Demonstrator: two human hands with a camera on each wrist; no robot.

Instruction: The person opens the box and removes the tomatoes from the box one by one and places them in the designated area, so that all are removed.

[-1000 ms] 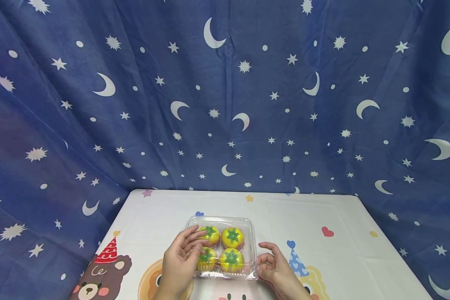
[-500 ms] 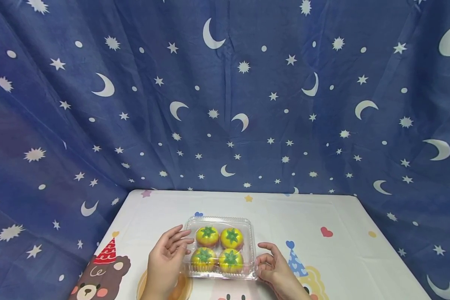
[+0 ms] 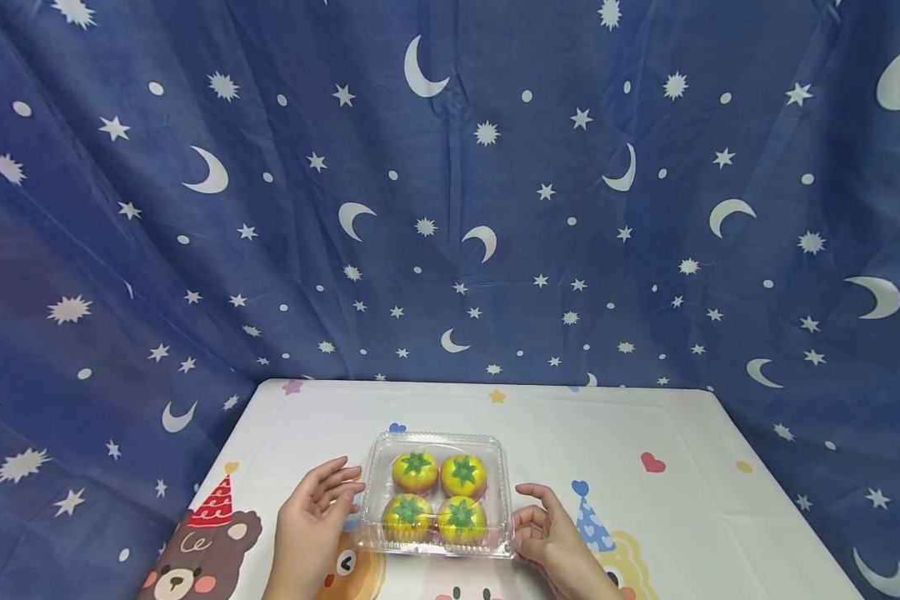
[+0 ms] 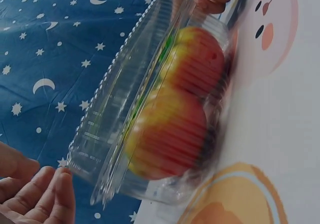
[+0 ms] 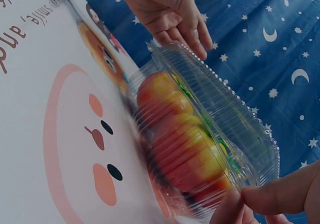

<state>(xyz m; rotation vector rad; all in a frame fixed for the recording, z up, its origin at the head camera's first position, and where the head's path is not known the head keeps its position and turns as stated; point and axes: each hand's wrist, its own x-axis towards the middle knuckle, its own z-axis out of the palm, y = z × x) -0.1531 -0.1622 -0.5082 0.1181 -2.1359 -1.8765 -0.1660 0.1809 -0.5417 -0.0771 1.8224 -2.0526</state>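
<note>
A clear plastic clamshell box (image 3: 502, 467) lies on the table with its lid down; whether the lid is latched I cannot tell. Inside it sit several round yellow-and-red fruits (image 3: 463, 477) with green star-shaped tops, of a kind I cannot tell. At the box's near right corner my right hand (image 3: 555, 542) pinches the rim between thumb and fingers, as the right wrist view shows at the thumb (image 5: 280, 194). Beside the left edge is my left hand (image 3: 315, 517), its fingers loosely bent and holding nothing. Its fingertips (image 4: 62, 176) come very close to the lid's corner; contact is unclear.
A white tablecloth (image 3: 607, 450) printed with cartoon animals and hearts covers the table. Blue cloth (image 3: 450, 208) with moons and stars hangs behind the table and along its sides.
My left hand has moved left, off the top of the fruits to beside the box's left edge. The right hand has stayed at the right corner.
</note>
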